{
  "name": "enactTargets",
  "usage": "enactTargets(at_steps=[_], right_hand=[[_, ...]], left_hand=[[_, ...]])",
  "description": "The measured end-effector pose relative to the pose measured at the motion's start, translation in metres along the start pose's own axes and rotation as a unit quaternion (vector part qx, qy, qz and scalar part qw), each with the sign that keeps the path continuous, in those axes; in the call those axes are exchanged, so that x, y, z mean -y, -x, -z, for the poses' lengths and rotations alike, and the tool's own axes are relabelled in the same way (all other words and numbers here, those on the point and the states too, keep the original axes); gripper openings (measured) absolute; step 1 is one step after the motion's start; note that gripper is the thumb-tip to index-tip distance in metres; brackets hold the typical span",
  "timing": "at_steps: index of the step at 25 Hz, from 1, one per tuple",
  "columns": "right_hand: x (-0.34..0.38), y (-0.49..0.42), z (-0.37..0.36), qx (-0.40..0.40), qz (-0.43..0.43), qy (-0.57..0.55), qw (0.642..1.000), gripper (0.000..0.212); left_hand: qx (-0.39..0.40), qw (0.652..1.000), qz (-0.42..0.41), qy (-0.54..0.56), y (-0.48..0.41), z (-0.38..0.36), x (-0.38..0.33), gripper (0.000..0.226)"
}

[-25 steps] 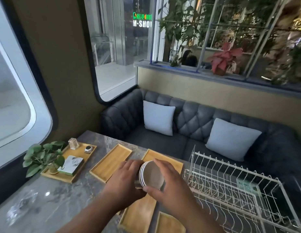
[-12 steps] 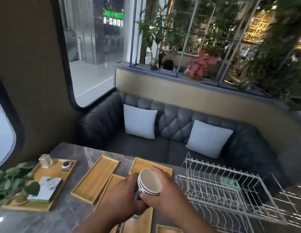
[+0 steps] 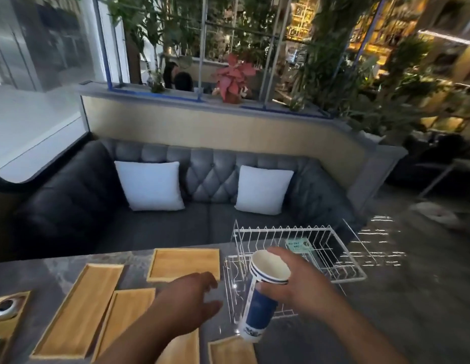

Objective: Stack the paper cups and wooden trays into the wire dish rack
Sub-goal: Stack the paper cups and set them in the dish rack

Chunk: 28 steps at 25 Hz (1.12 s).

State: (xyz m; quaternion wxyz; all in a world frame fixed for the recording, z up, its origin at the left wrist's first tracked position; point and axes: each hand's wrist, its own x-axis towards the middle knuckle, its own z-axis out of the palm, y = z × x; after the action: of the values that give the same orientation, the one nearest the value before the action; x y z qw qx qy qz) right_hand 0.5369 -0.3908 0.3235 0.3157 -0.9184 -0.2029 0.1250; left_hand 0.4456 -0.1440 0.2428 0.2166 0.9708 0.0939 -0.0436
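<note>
My right hand (image 3: 294, 282) grips a nested stack of blue and white paper cups (image 3: 260, 308), tilted with the open rims toward the camera, held over the near left corner of the white wire dish rack (image 3: 331, 261). My left hand (image 3: 188, 302) hovers open with fingers spread just left of the rack, above the wooden trays. Several wooden trays lie flat on the grey table: one at the far middle (image 3: 185, 262), a long one at the left (image 3: 81, 308), another beside it (image 3: 123, 319), and one at the near edge (image 3: 232, 350).
The marble table (image 3: 58, 264) ends at a dark tufted sofa (image 3: 202, 166) with two white cushions. A tray with a small round device (image 3: 6, 306) sits at the far left. A green label (image 3: 298, 244) lies under the rack.
My left hand has let go of the cup stack and opened. My right hand carried the stack rightward to the rack. The camera view swung to the right.
</note>
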Motion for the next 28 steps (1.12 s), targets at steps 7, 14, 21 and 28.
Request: enactTargets(at_steps=[7, 14, 21, 28], right_hand=[[-0.046, -0.022, 0.087, -0.026, 0.017, 0.033, 0.999, 0.097], [-0.078, -0.068, 0.112, -0.055, 0.068, -0.027, 0.996, 0.087], [-0.094, -0.118, 0.079, -0.057, 0.116, -0.021, 0.991, 0.097], [-0.089, -0.156, 0.039, -0.038, 0.146, -0.005, 0.989, 0.098]], left_hand=[[0.039, 0.997, -0.013, -0.061, -0.068, 0.003, -0.069, 0.072], [0.007, 0.996, 0.027, -0.085, -0.1, -0.04, -0.11, 0.079], [0.014, 0.991, 0.001, -0.131, -0.108, -0.076, -0.105, 0.032], [-0.041, 0.989, -0.047, -0.135, -0.114, -0.088, -0.093, 0.024]])
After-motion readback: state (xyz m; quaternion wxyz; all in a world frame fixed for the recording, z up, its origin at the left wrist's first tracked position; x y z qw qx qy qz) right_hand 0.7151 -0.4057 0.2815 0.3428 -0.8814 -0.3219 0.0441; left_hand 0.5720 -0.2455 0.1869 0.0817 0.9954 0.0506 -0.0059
